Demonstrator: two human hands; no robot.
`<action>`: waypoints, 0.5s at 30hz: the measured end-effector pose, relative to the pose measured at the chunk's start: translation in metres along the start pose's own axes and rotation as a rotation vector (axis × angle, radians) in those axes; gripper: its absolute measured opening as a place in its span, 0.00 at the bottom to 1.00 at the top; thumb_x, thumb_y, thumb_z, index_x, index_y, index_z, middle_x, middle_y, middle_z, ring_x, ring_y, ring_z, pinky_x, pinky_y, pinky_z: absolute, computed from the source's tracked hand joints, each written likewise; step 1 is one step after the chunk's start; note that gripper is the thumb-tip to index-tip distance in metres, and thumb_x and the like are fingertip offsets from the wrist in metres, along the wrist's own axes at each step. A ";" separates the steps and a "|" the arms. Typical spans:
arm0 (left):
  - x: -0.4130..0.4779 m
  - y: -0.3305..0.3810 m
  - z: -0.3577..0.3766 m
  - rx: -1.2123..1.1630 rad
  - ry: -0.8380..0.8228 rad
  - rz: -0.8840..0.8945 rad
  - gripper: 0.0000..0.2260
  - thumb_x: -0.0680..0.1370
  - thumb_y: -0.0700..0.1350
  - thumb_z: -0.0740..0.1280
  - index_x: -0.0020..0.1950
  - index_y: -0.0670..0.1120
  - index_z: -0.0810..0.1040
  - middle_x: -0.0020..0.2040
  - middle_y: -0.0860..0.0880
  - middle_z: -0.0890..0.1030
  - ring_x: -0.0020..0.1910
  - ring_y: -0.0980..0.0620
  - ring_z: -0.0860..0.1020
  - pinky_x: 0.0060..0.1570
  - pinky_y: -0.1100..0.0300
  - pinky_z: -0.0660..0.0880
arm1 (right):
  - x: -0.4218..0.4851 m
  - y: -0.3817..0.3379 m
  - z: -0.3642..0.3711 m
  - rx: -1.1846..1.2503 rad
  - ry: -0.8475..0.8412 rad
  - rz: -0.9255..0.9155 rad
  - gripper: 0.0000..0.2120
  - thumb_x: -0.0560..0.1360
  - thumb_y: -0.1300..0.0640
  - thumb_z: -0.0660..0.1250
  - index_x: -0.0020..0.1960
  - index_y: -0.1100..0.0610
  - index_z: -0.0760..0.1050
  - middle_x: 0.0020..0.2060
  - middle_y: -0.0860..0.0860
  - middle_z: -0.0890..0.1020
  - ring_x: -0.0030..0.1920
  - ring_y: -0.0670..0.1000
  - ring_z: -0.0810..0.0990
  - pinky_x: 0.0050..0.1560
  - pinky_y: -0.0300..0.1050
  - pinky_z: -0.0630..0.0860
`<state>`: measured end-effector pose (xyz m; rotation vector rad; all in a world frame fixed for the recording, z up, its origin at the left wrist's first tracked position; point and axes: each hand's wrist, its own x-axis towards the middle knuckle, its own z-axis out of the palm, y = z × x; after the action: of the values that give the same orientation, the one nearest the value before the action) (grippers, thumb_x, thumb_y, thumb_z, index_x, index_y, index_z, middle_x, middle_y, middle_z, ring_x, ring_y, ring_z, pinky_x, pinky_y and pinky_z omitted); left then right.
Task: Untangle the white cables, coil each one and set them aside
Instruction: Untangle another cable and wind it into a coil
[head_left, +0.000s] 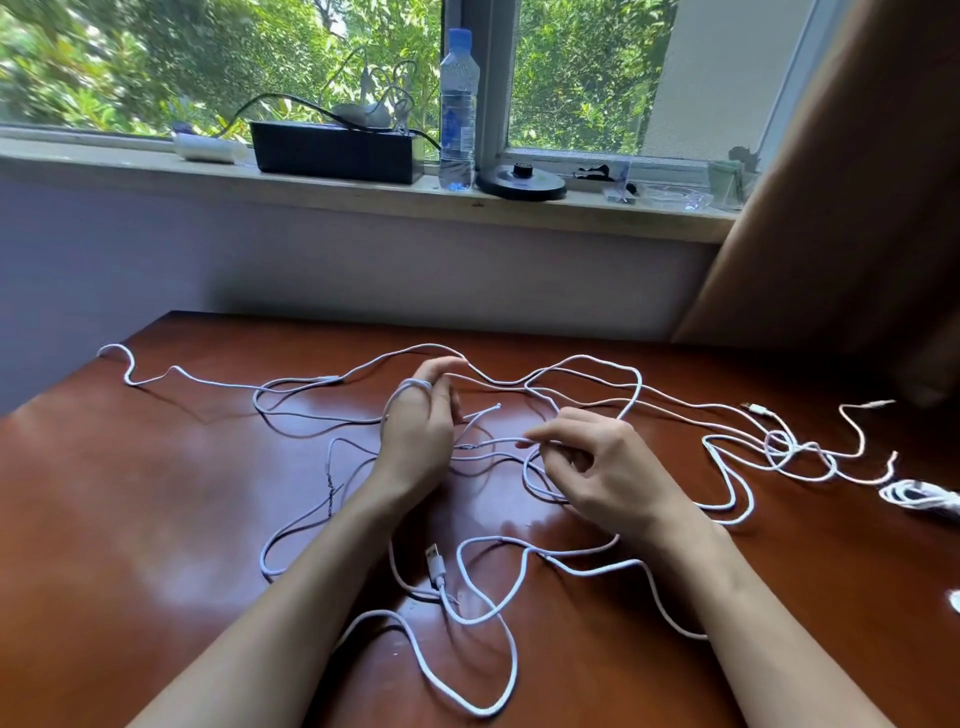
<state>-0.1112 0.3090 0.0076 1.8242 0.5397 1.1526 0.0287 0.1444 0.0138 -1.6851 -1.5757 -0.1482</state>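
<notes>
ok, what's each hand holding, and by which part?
Thin white cable in both. Left hand has turns looped round its fingers; right hand pinches a strand mid-length, away from any plug. Same cable or not, cannot tell.

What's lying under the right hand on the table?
White cable loops pass beneath the right hand, which pinches one strand; how they cross under the palm is hidden.

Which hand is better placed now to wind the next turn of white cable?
Probably the right hand: it pinches a white cable just beside the left hand, whose fingers carry a loop and can serve as the spool.
</notes>
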 end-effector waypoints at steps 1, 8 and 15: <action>-0.001 -0.002 0.001 0.073 -0.037 0.015 0.15 0.79 0.47 0.54 0.58 0.49 0.78 0.35 0.54 0.74 0.33 0.55 0.73 0.42 0.51 0.73 | 0.000 0.000 0.001 -0.007 0.015 -0.023 0.11 0.76 0.57 0.66 0.54 0.51 0.85 0.38 0.41 0.78 0.35 0.44 0.78 0.39 0.44 0.76; -0.006 -0.003 0.001 0.289 -0.135 0.056 0.09 0.83 0.45 0.56 0.53 0.53 0.76 0.36 0.51 0.78 0.35 0.54 0.75 0.43 0.51 0.73 | 0.002 -0.001 -0.001 -0.164 0.230 -0.160 0.12 0.80 0.54 0.66 0.61 0.52 0.83 0.44 0.47 0.87 0.39 0.47 0.83 0.40 0.44 0.79; -0.011 0.000 0.001 0.180 -0.363 0.052 0.16 0.81 0.56 0.55 0.46 0.49 0.78 0.35 0.58 0.77 0.38 0.57 0.76 0.47 0.52 0.74 | 0.000 -0.007 -0.008 -0.303 0.409 -0.020 0.13 0.78 0.40 0.67 0.49 0.49 0.81 0.28 0.46 0.79 0.28 0.52 0.79 0.28 0.51 0.76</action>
<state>-0.1161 0.3006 0.0015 2.1525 0.3954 0.7974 0.0261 0.1388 0.0230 -1.7273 -1.3063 -0.7263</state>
